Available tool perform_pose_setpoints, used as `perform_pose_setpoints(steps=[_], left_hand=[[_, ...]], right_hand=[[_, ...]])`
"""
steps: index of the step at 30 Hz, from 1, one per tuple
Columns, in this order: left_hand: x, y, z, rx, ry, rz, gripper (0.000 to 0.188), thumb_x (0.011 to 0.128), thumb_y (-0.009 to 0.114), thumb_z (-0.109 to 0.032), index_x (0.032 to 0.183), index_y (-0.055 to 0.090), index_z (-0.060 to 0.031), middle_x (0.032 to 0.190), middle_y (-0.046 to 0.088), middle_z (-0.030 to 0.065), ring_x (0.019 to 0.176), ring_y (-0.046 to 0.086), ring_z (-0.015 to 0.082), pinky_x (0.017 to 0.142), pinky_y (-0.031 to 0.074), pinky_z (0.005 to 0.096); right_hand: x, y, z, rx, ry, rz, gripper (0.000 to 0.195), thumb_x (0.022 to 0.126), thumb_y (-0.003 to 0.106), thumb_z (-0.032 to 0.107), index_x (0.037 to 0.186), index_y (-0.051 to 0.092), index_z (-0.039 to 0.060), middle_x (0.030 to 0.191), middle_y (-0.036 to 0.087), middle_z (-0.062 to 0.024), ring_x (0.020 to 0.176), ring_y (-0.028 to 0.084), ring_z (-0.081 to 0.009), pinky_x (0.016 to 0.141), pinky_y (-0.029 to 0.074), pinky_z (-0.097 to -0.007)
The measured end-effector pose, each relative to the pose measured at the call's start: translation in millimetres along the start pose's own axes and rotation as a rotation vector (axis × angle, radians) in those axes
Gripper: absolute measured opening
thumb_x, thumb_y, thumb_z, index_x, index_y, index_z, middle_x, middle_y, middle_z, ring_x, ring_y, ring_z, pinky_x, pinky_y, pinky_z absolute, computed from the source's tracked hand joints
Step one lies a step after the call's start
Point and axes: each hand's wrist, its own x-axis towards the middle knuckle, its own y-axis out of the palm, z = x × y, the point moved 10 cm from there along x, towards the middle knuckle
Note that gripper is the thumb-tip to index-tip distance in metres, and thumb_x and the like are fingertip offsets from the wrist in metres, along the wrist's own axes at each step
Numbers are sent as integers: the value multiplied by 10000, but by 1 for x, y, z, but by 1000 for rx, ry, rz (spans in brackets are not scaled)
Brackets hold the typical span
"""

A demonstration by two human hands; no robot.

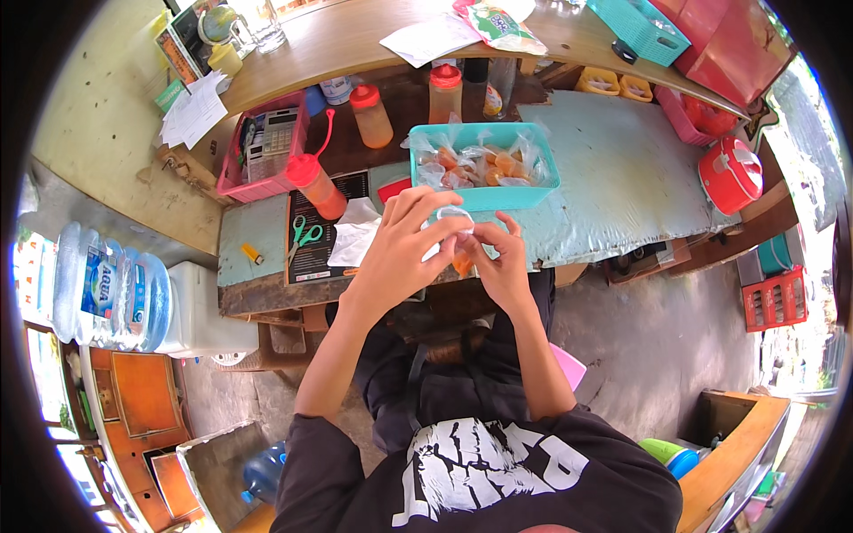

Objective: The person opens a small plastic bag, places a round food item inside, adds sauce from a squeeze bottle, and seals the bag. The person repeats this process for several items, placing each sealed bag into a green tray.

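Both hands meet just in front of a turquoise plastic basket (pixel 490 198). My left hand (pixel 410 233) pinches the white upper part of a small clear plastic bag (pixel 462 262) with orange contents. My right hand (pixel 496 256) grips the same bag's neck with thumb and fingers, and the filled end hangs below. Several tied bags with orange contents (pixel 493 166) lie in the basket. On the left, a squeeze bottle with red sauce (pixel 316 186) stands on a dark printed menu (pixel 350 186), with green-handled scissors (pixel 305 233) and crumpled white paper (pixel 353 230) nearby.
A yellow lighter (pixel 251 253) lies at the table's left. Behind are a pink basket (pixel 230 180) with a calculator (pixel 276 133) and red-capped squeeze bottles (pixel 371 120). A raised wooden shelf (pixel 346 36) spans the back. A red cooler jug (pixel 730 176) stands at right.
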Motion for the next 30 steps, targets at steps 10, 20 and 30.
perform_pose_setpoints(steps=[10,20,30], left_hand=[[4,-11,3,195,190,0,169,733,775,-131,887,705,-127,1012,658,-14,977,577,210,872,449,384],[-12,-9,47,-257,-237,-71,116,770,756,-103,851,674,-93,836,634,3,868,551,207,869,393,356],[-13,-8,2,374,172,42,177,765,758,-177,923,710,-115,887,607,-5,942,535,177,926,397,393]], right_hand=[[13,13,13,72,-31,213,133,946,649,157,1013,728,74,865,713,-33,876,635,-168,1155,195,-470],[17,7,13,-33,-113,61,117,899,697,138,998,741,94,837,716,-10,869,636,-138,1142,199,-471],[14,12,23,-99,-181,43,86,871,727,120,950,746,94,775,674,6,765,604,-140,1132,232,-481]])
